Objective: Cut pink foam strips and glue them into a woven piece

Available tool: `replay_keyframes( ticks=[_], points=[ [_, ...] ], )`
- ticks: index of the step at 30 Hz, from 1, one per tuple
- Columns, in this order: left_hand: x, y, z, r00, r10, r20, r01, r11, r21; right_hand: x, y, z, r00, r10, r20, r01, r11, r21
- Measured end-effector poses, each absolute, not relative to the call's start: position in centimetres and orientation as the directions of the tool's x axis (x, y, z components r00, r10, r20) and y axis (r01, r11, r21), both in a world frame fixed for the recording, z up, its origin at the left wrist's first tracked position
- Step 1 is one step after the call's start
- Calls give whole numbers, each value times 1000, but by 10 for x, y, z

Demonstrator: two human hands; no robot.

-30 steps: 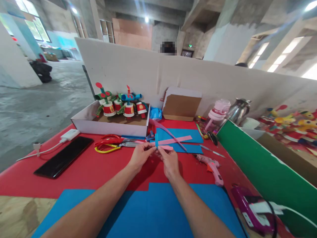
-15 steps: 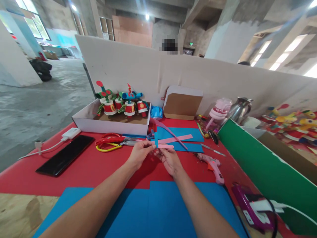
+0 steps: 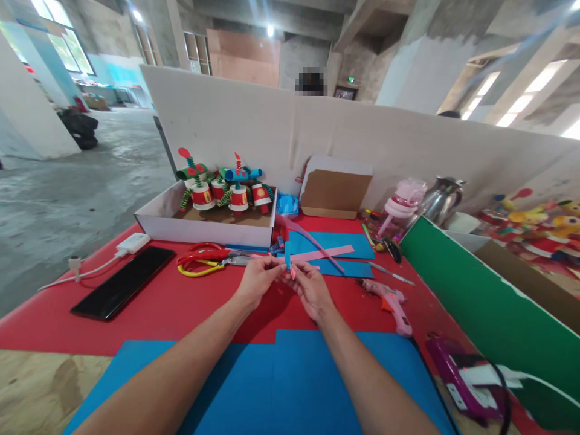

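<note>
Both my hands meet over the red table (image 3: 181,302), pinching crossed paper strips. My left hand (image 3: 258,280) is closed on the short blue strip (image 3: 287,254), which stands upright between the fingertips. My right hand (image 3: 310,287) is closed on the pink strip (image 3: 292,271), now folded short near the blue one. Just beyond them lie loose pink strips (image 3: 324,253) on blue sheets (image 3: 338,244). Red and yellow scissors (image 3: 206,263) lie to the left of my left hand.
A white box (image 3: 199,229) of paper figures stands at the back left. A black phone (image 3: 122,290) with charger lies left. A pink glue gun (image 3: 392,302), pink bottle (image 3: 399,208), metal kettle (image 3: 437,202) and green board (image 3: 475,308) are right. A large blue sheet (image 3: 281,386) lies near me.
My right hand has folded the pink strip in toward the blue strip, so its free end no longer sticks out to the right. Both hands stayed in place.
</note>
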State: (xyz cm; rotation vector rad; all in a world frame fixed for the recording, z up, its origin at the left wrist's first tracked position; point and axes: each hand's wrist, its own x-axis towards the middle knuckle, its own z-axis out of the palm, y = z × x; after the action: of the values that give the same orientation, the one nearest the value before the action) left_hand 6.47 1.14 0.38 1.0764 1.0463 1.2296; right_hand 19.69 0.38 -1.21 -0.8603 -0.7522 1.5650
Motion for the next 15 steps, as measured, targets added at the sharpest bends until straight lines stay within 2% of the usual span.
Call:
replay_keyframes(
  ticks=[7, 15],
  points=[
    [67, 10, 0, 6, 998, -64, -223, 64, 973, 191, 1, -11, -36, 992, -122, -506, -123, -853],
    [66, 7, -1, 58, 997, -42, -223, 54, 973, 190, 0, -9, -13, 991, -136, -498, -124, -858]
  ],
)
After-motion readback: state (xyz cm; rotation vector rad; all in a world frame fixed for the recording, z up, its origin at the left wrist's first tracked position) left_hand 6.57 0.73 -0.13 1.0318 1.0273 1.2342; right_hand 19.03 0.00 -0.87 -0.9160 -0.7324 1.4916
